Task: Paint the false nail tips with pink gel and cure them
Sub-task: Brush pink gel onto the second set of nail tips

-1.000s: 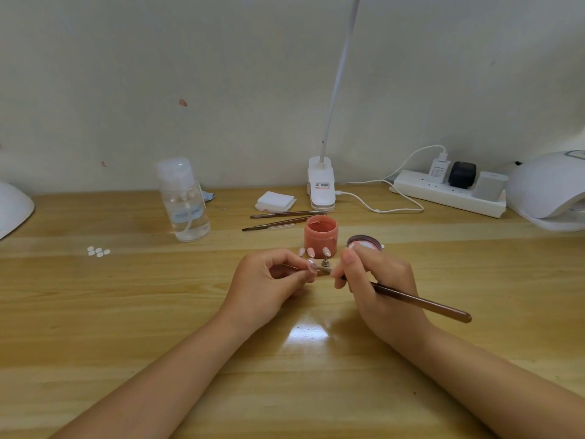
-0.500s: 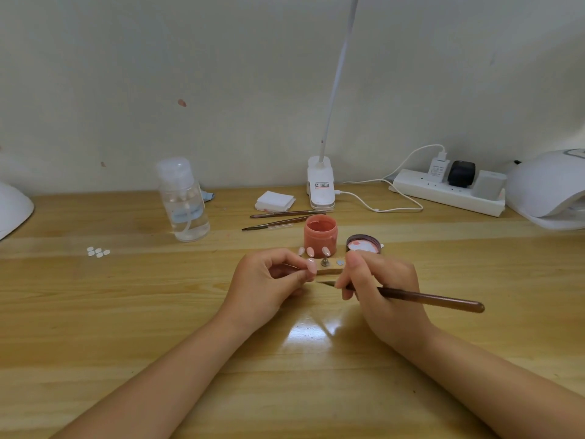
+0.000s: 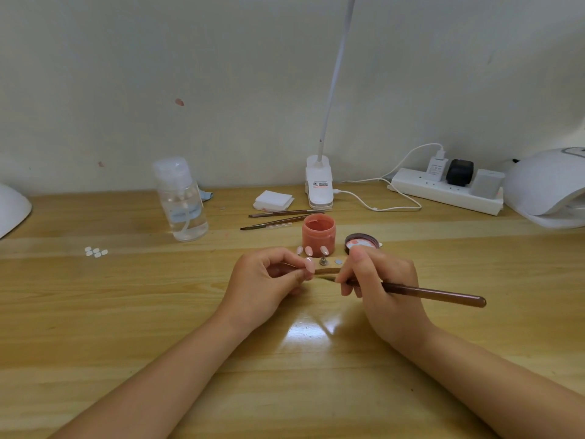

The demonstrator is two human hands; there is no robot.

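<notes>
My left hand pinches a thin holder stick that carries a pale pink false nail tip. My right hand grips a brown brush like a pen. Its bristles point left, just below and to the right of that tip. Behind the hands stands an open jar of pink gel. The jar's dark lid lies to its right. Several more pink nail tips sit on small stands in front of the jar. A white curing lamp is at the far right.
A clear pump bottle stands at the back left. Loose white nail tips lie on the left of the wooden table. Two spare brushes, white pads, a clip lamp and a power strip line the back. Another white dome sits at the far left.
My right hand drew the brush bristles off the held nail tip, down and to the right, and the handle swung flatter. The left hand stayed in place.
</notes>
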